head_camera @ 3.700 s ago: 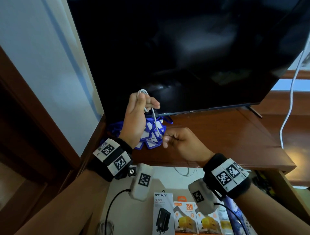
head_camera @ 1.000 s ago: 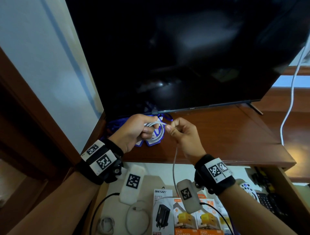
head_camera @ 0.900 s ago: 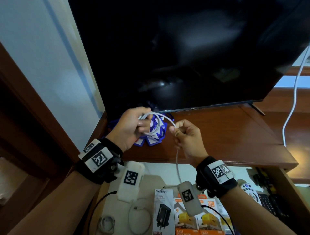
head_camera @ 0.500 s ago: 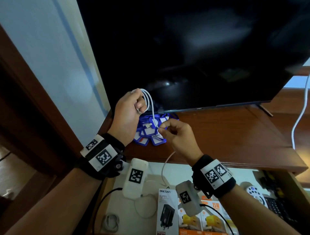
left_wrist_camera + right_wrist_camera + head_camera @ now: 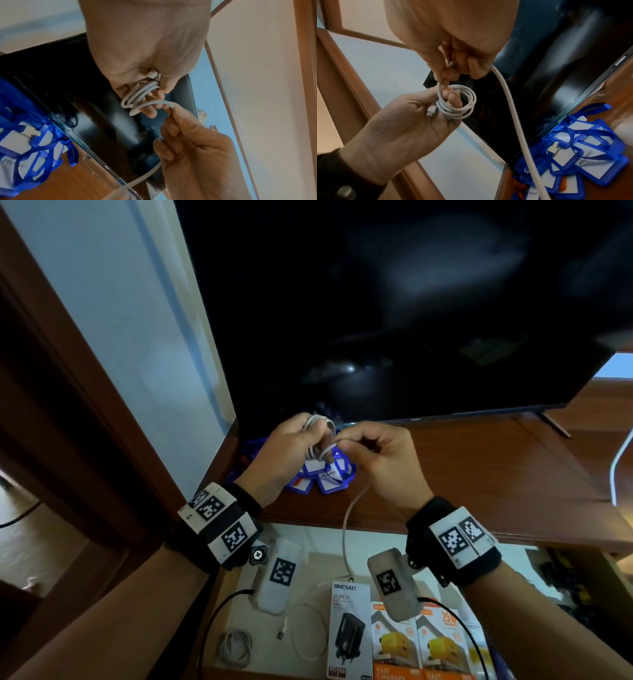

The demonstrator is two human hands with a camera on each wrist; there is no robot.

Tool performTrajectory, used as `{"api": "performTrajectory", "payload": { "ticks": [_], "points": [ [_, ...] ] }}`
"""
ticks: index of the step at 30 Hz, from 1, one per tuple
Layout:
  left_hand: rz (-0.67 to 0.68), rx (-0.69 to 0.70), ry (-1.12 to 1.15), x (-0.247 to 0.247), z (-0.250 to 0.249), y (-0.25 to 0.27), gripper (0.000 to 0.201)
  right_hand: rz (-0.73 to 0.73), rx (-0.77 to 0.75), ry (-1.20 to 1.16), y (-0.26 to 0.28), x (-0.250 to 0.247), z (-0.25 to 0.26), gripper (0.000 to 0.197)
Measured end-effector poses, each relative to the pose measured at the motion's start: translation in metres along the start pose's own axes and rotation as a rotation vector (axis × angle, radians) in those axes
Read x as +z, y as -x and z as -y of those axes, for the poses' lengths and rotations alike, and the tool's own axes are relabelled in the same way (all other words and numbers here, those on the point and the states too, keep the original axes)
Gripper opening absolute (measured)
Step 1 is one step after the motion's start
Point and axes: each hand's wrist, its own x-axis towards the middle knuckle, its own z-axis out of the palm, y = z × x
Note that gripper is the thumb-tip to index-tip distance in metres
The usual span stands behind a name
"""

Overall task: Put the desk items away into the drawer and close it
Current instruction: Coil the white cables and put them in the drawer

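Note:
A white cable [image 5: 321, 430] is partly wound into a small coil [image 5: 458, 102] that my left hand [image 5: 317, 440] holds around its fingers, above the desk's left end. My right hand [image 5: 342, 445] is close beside it and pinches the loose strand [image 5: 169, 105] just off the coil. From that hand the cable's tail [image 5: 346, 529] hangs down into the open drawer [image 5: 318, 542], where its plug end [image 5: 281, 635] lies on the white bottom. One connector [image 5: 431, 110] sticks out of the coil by my left palm.
Blue badge holders [image 5: 325, 474] are piled on the brown desk [image 5: 462, 474] under my hands, in front of a dark TV screen [image 5: 411, 320]. The drawer holds charger boxes [image 5: 349, 628] and another coiled cable [image 5: 236, 648]. A white cord [image 5: 616, 467] hangs at the right.
My left hand has come down from in front of the screen to level with the right. The right hand has risen beside it with the strand, and the hanging tail is shorter.

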Motion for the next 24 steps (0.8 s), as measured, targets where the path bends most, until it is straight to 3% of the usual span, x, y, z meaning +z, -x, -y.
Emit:
{"api": "performTrajectory", "payload": {
  "ticks": [4,7,13,18,24],
  "points": [
    [0.123,-0.011,0.09,0.008,-0.003,0.005,0.028,-0.094,0.006,-0.069,-0.002,0.001,-0.006,0.006],
    [0.171,-0.055,0.171,0.01,-0.007,0.006,0.028,-0.166,0.036,-0.099,-0.001,-0.003,-0.01,0.019],
    [0.239,-0.206,0.397,0.008,-0.014,0.006,0.034,-0.154,0.143,-0.211,0.002,-0.011,-0.016,0.02],
    [0.168,-0.238,0.686,-0.012,-0.014,-0.003,0.025,-0.092,0.256,-0.309,0.014,-0.009,-0.025,0.016],
    [-0.022,-0.043,0.904,-0.032,-0.018,-0.01,0.015,-0.079,0.371,-0.273,0.007,-0.007,-0.036,0.018]
  ]
}}
